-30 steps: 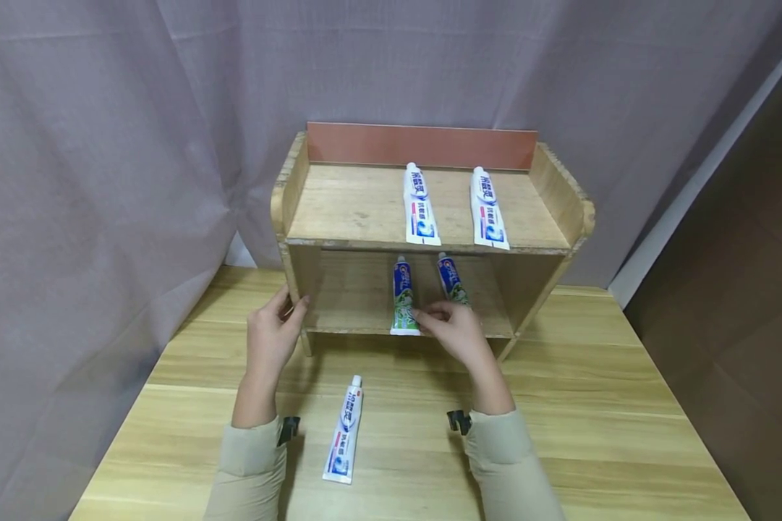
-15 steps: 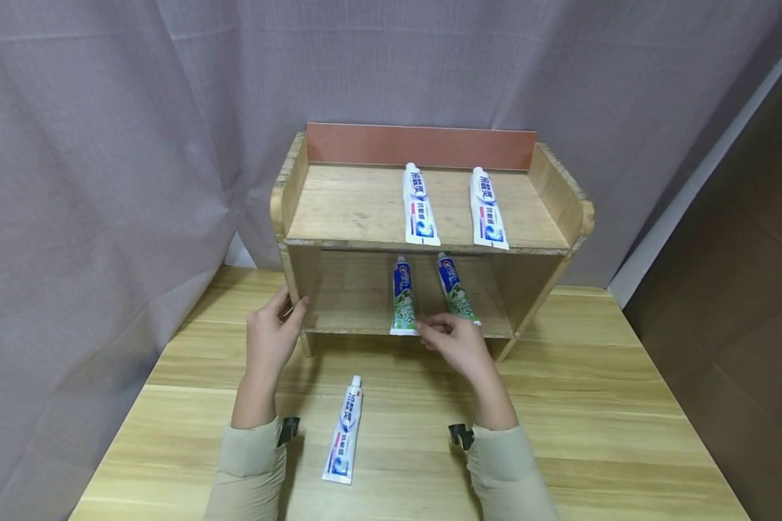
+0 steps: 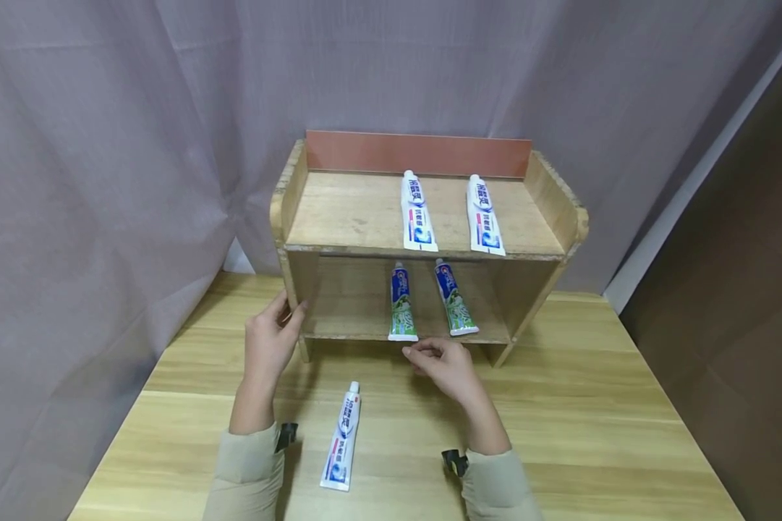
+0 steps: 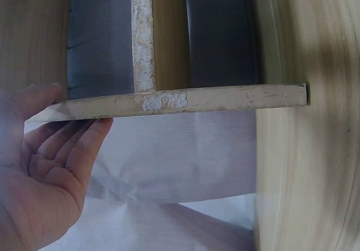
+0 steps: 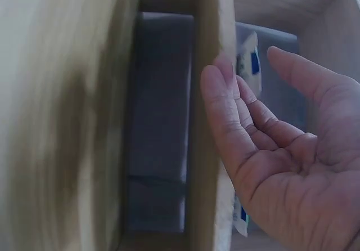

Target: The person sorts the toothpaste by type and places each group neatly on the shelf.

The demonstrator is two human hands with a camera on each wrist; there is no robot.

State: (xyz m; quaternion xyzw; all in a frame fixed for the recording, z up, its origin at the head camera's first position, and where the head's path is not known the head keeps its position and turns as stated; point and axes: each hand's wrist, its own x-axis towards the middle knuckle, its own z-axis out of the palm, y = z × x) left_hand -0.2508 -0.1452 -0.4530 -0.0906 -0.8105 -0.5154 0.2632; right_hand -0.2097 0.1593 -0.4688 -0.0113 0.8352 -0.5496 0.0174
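Observation:
My left hand (image 3: 270, 344) grips the left side panel (image 4: 225, 98) of a small two-tier wooden shelf (image 3: 358, 217), thumb on the inner face and fingers on the outer one. Two blue-and-green toothpaste tubes lie on the lower tier, a left one (image 3: 401, 304) and a right one (image 3: 456, 298), caps toward the back. Just in front of that tier's edge is my right hand (image 3: 445, 369), holding nothing. In the right wrist view its thumb stands apart from its loosely bent fingers, with part of a tube (image 5: 249, 65) showing between them.
Two white toothpaste tubes, one near the middle (image 3: 419, 211) and one further right (image 3: 485, 215), lie on the upper tier. Another white tube (image 3: 341, 438) lies on the wooden table (image 3: 592, 434) between the forearms. A grey curtain (image 3: 391, 65) hangs behind the shelf.
My right hand has drawn back from the left blue-and-green tube toward me, uncovering the right one fully. The left hand keeps its grip on the panel. The head view has shifted slightly.

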